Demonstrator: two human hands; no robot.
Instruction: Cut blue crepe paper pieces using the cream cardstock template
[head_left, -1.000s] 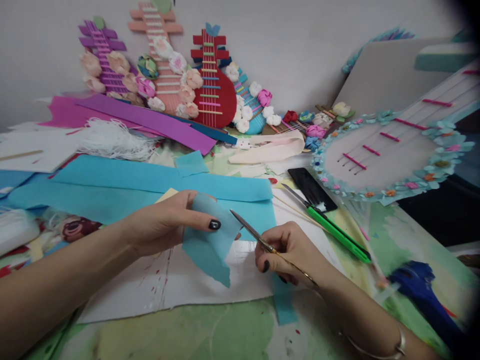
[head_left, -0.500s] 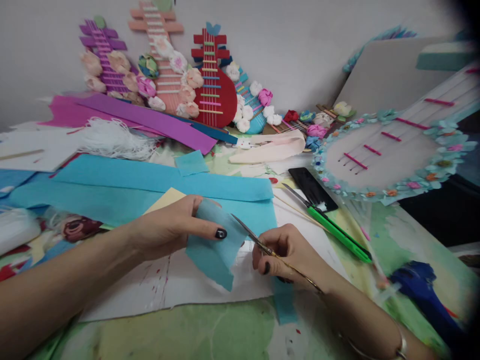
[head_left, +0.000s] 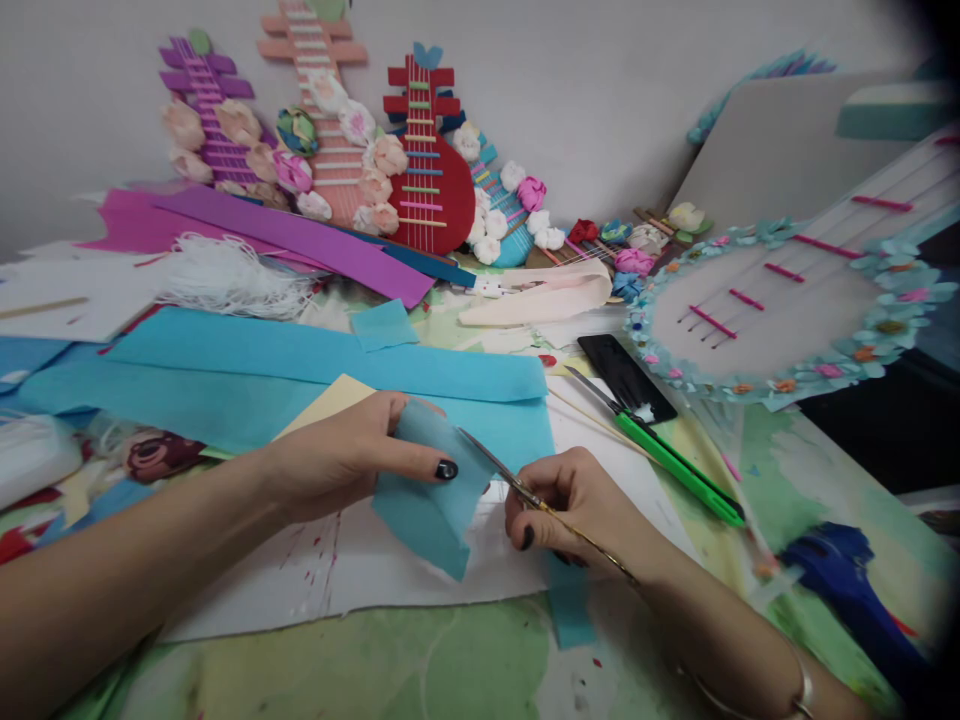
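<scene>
Between the thumb and fingers of my left hand [head_left: 352, 455] is a small piece of blue crepe paper [head_left: 424, 515], its lower corner hanging free. My right hand [head_left: 574, 510] grips a pair of slim scissors [head_left: 517, 485], the tip resting at the paper's upper right edge. Both hands are above a white board [head_left: 360, 580]. Behind them lie long folded strips of blue crepe paper [head_left: 420, 370] with a small blue square [head_left: 384, 325] on top. Another blue scrap [head_left: 571, 615] sits below my right hand.
A green utility knife [head_left: 679, 468] with its blade out and a black phone [head_left: 626, 378] lie to the right. Farther right are a blue glue gun [head_left: 847, 590] and a flower-edged paper lute [head_left: 780, 310]. Decorated lutes, including a red one [head_left: 442, 200], lean on the wall. White string [head_left: 236, 280] lies left.
The scissor tip has shifted slightly left and up along the edge of the blue paper. My left hand and the paper have barely moved.
</scene>
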